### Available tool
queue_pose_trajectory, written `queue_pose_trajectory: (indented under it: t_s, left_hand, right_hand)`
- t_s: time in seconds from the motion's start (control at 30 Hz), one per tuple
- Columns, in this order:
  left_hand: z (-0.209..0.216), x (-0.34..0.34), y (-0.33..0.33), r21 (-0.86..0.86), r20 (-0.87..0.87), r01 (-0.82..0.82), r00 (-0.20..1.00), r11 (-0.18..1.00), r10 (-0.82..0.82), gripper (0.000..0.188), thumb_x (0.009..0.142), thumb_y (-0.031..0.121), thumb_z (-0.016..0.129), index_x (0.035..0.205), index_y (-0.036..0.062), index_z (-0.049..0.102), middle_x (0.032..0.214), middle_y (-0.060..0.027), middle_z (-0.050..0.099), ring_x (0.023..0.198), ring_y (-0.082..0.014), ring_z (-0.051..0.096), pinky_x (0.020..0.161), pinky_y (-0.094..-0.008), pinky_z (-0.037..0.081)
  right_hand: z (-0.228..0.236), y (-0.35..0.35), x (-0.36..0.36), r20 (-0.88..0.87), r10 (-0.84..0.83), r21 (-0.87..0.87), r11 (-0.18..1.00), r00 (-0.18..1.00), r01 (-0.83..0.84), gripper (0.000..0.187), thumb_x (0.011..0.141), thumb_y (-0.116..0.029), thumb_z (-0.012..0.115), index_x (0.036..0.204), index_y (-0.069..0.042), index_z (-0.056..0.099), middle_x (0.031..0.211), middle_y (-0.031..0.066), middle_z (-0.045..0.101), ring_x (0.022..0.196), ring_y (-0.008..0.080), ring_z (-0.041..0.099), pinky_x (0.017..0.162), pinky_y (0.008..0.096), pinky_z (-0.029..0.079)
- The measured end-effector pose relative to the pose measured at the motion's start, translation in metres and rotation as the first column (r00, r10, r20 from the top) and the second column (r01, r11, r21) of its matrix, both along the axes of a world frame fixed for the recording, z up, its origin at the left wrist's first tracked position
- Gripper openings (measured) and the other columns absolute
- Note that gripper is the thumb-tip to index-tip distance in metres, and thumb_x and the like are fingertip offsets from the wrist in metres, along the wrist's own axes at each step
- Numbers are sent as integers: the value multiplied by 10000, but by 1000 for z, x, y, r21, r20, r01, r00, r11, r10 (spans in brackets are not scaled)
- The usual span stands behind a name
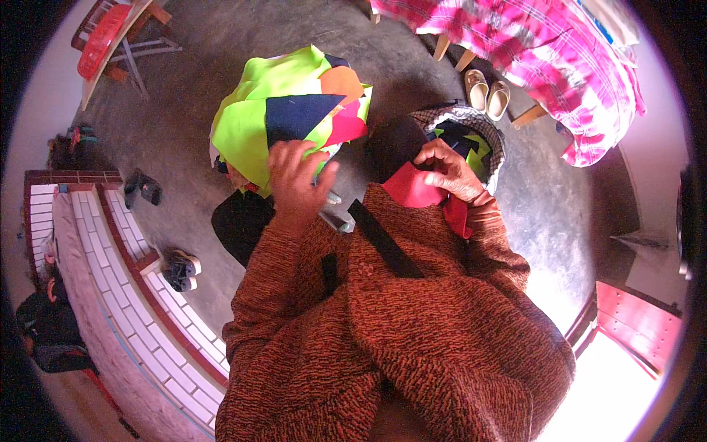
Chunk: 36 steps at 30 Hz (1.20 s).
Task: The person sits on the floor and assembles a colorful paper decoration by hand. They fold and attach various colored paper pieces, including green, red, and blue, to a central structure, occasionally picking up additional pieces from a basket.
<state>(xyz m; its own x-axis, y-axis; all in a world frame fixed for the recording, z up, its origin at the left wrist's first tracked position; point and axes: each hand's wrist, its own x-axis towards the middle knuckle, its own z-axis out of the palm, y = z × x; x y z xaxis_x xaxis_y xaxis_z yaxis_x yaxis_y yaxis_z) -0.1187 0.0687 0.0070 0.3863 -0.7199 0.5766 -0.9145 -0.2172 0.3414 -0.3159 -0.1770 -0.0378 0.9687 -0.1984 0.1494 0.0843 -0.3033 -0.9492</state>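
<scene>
Right hand point(453, 169) pinches red cloth point(412, 186), just right of frame centre. Left hand point(298, 177) loose, apparently empty, at lower edge of multicoloured cloth pile point(239, 121), upper left of centre; contact unclear. Looks partway: checked-rim container point(498, 140), right, already holds navy-and-green pieces; pile sizeable, red piece not yet put down.

Cloth heap point(294, 110): ahead of my left hand point(298, 177)
Container point(458, 113): right of the heap, beyond my right hand point(453, 169), cloth scraps point(475, 151) in it
2 slippers point(477, 90): I see them behind the container
2 shoes point(182, 271): left, on the floor point(188, 177)
</scene>
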Motion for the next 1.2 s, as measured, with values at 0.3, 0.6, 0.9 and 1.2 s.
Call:
queue_pose_trajectory:
  t_s: [0.3,0.6,0.9,1.2]
  left_hand:
    - [-51,-65,-68,176,-405,240,902,955,-151,317,691,322,718,754,40,588,750,-136,581,726,-337,576,652,-444,444]
    - [-56,-56,-59,-56,-785,172,601,983,-150,178,753,167,658,807,13,588,754,-144,596,705,-252,587,626,-357,443]
    - [-23,-28,-43,-338,-941,-89,51,937,-335,301,802,94,564,1087,-4,572,1006,-84,625,912,-177,598,846,-313,449]
    - [0,-5,-63,-392,-919,-150,27,907,-393,301,843,136,615,1126,46,565,965,-7,605,840,-82,582,713,-229,492]
  right_hand:
    - [-28,-3,-7,-99,-143,550,817,985,174,541,899,-558,415,1082,-71,564,960,9,598,844,97,514,757,238,372]
    - [-85,-17,-20,-32,-316,949,287,948,128,513,925,-525,375,1055,-65,559,1003,128,626,868,211,574,812,339,443]
    - [-80,-7,-31,17,-297,971,234,955,56,555,915,-532,386,1125,-42,541,1096,178,598,973,260,576,889,349,437]
    - [-92,-6,-27,20,-330,909,400,944,121,399,938,-390,448,1102,-42,553,1028,127,618,898,200,566,797,306,439]
